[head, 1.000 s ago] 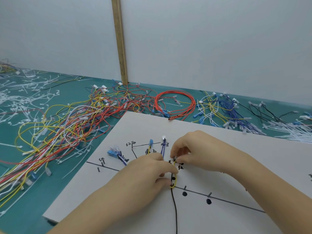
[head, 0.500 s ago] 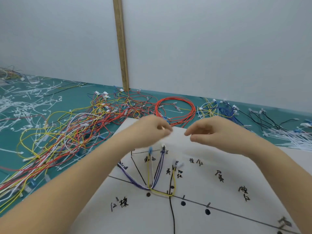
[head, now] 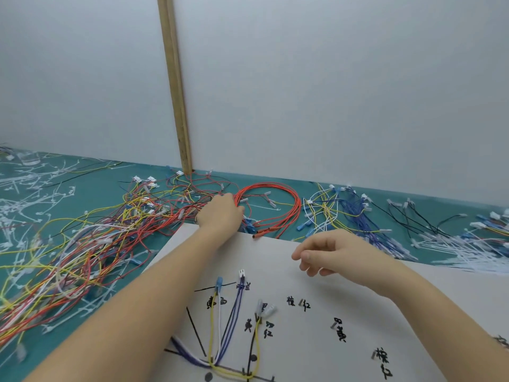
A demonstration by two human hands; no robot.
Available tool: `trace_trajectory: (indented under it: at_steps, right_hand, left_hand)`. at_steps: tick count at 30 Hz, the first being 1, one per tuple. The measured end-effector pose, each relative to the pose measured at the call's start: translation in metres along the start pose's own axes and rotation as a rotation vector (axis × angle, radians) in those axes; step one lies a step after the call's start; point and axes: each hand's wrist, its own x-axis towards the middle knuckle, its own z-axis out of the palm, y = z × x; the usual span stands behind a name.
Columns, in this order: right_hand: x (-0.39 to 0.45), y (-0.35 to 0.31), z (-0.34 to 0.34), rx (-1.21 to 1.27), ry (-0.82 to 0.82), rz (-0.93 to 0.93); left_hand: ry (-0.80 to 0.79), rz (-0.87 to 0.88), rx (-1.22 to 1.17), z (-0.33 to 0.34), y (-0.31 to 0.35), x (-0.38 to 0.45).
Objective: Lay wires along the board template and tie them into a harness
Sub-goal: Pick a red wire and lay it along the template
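- A plain pale wall, split by an upright wooden strip (head: 176,86), backed a teal desk (head: 91,177) strewn with loose wires and white cable ties (head: 24,188).
- The white board template (head: 316,285), hand-lettered in black, lay at the desk's near edge, its far edge just short of the wire piles.
- On the template, a yellow wire (head: 212,329), a white one and purple wires (head: 234,318) already followed the drawn branches, meeting at the junction line near the template's near edge.
- The left hand (head: 220,213) reached past the template's far edge, resting on wires where the mixed tangle (head: 91,244) met the coil of red wires (head: 272,208); its fingers were hidden from view, so whether they gripped a wire could not be told.
- The right hand (head: 330,255) hovered above the template, fingers loosely curled and holding nothing.
- The step appeared to be fetching the next wire, likely red.
- Done well, that would mean pinching a single strand near its connector and drawing it out slowly, so that neighbours in the pile did not drag along.
- The free hand could steady the template, since a snagged strand might shift the laid wires.
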Motion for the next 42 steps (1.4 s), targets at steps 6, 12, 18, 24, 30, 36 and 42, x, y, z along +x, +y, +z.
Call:
trace_trajectory:
  at_steps: [6, 12, 18, 24, 30, 36, 42]
  right_hand:
    - [0.003, 0.003, 0.005, 0.004, -0.018, 0.025]
    - [0.004, 0.008, 0.006, 0.024, -0.019, 0.009]
    - [0.01, 0.011, 0.006, 0.153, 0.088, 0.044]
    - [0.013, 0.014, 0.007, 0.27, 0.178, 0.069]
    - [0.013, 0.016, 0.008, 0.365, 0.198, 0.101]
    - [0.014, 0.022, 0.01, 0.237, 0.143, 0.069]
    - [0.022, 0.03, 0.008, 0.233, 0.129, 0.067]
  left_hand:
    - [-0.236, 0.306, 0.023, 0.006, 0.032, -0.01]
    - [-0.15, 0.357, 0.05, 0.014, 0.038, -0.014]
    - [-0.039, 0.3, -0.401, -0.004, 0.039, -0.021]
    - [-0.081, 0.295, -0.766, -0.016, 0.038, -0.038]
    - [-0.195, 0.288, -0.311, -0.001, 0.03, -0.031]
    - [-0.046, 0.251, 0.049, 0.014, 0.03, 0.002]
    - [-0.022, 0.146, 0.256, 0.016, 0.022, 0.046]
